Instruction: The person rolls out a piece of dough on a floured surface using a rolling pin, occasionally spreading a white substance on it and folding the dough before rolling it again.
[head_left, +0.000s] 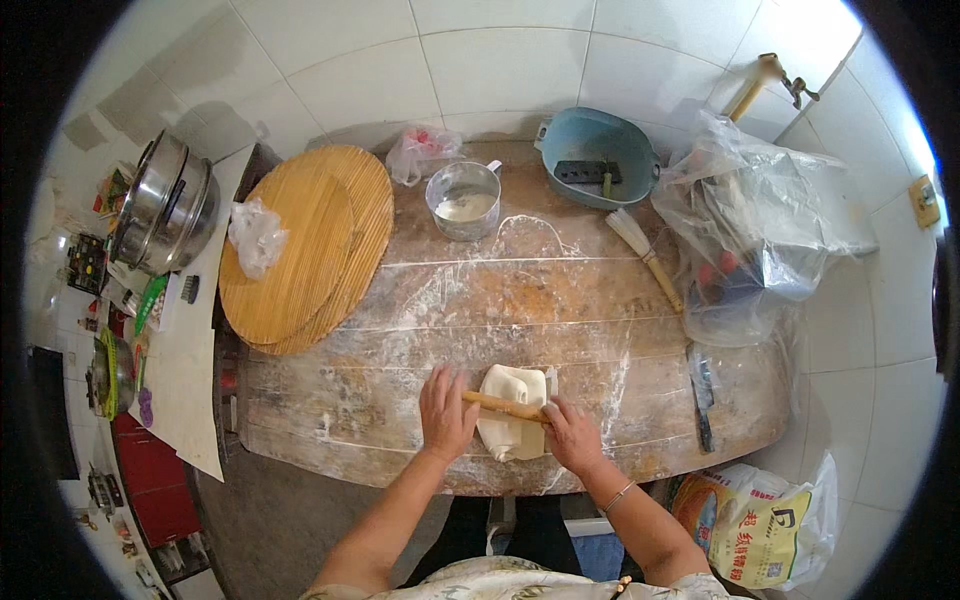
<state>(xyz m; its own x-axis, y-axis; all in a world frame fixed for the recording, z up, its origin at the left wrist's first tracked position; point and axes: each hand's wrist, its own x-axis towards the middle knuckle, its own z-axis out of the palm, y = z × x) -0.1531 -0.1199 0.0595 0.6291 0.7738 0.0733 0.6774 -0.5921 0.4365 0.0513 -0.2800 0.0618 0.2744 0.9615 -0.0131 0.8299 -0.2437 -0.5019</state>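
A wooden rolling pin [505, 404] lies crosswise over a slab of pale dough [510, 382] near the front edge of the floured wooden board. My left hand [447, 412] is on the pin's left end, its fingers reaching forward over it. My right hand [573, 436] is closed round the other end, just right of the dough. The dough's far part is folded in soft layers, and its near part shows below the pin. A thin flat pale edge [551, 380] sticks out beside the dough; its kind is unclear.
Round slatted wooden boards [300, 250] carry a plastic bag at left. Behind stand a metal measuring cup with flour [463, 202] and a blue-green basin [598, 160]. A brush [645, 258], a knife [703, 395] and a plastic-covered machine [760, 220] are at right.
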